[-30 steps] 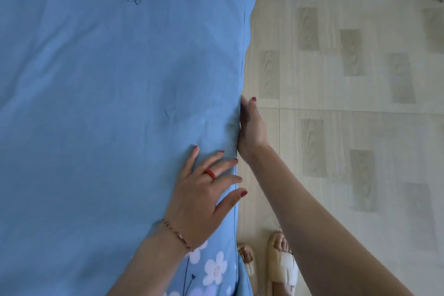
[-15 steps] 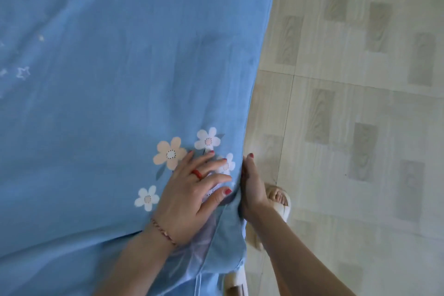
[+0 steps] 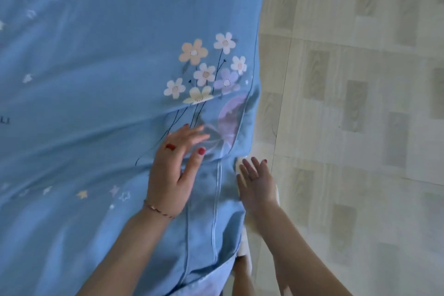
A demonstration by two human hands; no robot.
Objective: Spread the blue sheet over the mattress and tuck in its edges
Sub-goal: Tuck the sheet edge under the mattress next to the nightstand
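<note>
Nearest the camera, two bare forearms reach up from the bottom edge. At the bed's side edge, the right hand (image 3: pixel 255 181) is spread with straight fingers beside the hanging fold of the blue sheet (image 3: pixel 96 103); its fingertips lie close to the fabric's edge, though whether they touch it cannot be told through the blur. It holds nothing. Just left of it, the left hand (image 3: pixel 173 170) lies over the top of the sheet with fingers extended and relaxed, gripping nothing; it wears a red ring (image 3: pixel 171 147) and a thin bracelet (image 3: pixel 158 210) at the wrist. Under and beside this hand a folded band of the sheet shows a pale piped seam (image 3: pixel 217 199) running toward the camera. Beyond the fingers sits a printed cluster of flowers (image 3: pixel 206 72) in white, peach and lilac with thin dark stems. Farther on, the sheet covers the whole mattress surface in view, with soft creases and small printed stars. To the right, past the bed's edge, lies a tiled floor (image 3: pixel 360 103) with grey wood-grain rectangles.
</note>
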